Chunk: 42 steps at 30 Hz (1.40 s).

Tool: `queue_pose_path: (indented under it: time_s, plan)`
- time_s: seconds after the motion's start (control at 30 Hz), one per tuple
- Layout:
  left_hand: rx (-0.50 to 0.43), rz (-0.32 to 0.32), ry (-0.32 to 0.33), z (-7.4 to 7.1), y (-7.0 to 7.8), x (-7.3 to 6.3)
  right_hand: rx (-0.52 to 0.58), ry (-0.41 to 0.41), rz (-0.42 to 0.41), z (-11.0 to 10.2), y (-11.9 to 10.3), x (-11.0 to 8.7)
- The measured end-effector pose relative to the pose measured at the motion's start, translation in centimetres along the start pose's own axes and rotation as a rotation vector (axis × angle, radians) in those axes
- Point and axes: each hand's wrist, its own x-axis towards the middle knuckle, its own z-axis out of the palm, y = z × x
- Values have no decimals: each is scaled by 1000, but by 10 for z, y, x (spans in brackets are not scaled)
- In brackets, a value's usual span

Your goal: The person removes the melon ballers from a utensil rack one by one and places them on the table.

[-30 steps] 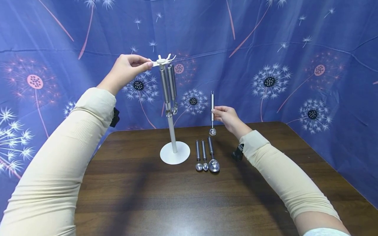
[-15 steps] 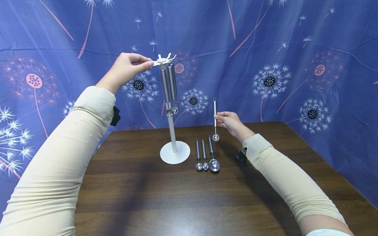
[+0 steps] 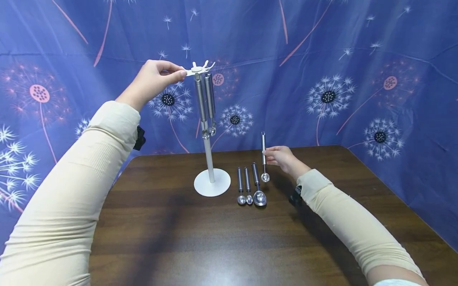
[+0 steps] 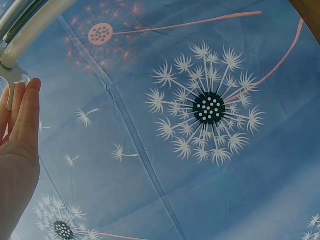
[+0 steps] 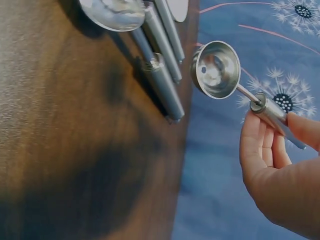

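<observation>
My right hand [image 3: 284, 159] pinches a steel melon baller [image 3: 264, 153] by its handle, upright with the bowl down, at the right of the row of utensils. In the right wrist view, its round bowl [image 5: 216, 70] shows a small hole, and thumb and fingers close on the handle. My left hand [image 3: 152, 81] pinches one hook arm of a white utensil stand [image 3: 208, 159] at its top; the left wrist view shows the fingertips on that white hook [image 4: 11, 75]. Several steel-handled utensils [image 3: 201, 99] hang from the stand, small bowls down, partly overlapping.
On the wooden table [image 3: 214, 234] lie two small scoops [image 3: 241, 200] [image 3: 249, 198] and a larger scoop [image 3: 259, 198], side by side, handles pointing away. The stand's round white base [image 3: 202, 186] is left of them. A blue dandelion-print cloth [image 3: 286, 99] hangs behind the table.
My right hand has brought the melon baller down and slightly to the right, closer to the table. My left hand keeps its pinch on the stand's hook arm.
</observation>
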Motion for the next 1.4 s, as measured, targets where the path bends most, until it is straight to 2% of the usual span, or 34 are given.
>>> queue_pose_path:
  time_s: [0.2, 0.6, 0.9, 1.13, 1.23, 1.3, 1.4]
  plan:
    - [3, -3, 4, 0, 1, 2, -31, -28, 33, -2, 12, 1]
    - [4, 14, 18, 3, 0, 4, -96, -27, 96, -9, 29, -1]
    - [4, 7, 20, 3, 1, 3, -109, -16, 203, -13, 49, -3]
    - [0, 18, 29, 4, 1, 3, -119, -71, 257, -20, 66, 3]
    - [4, 25, 34, 4, 0, 3, -134, -62, 273, -17, 67, 2]
    - [4, 25, 37, 4, 0, 2, -160, -51, 281, -12, 58, -8]
    - [1, 24, 39, 4, 0, 2, -182, -53, 285, -9, 56, -8]
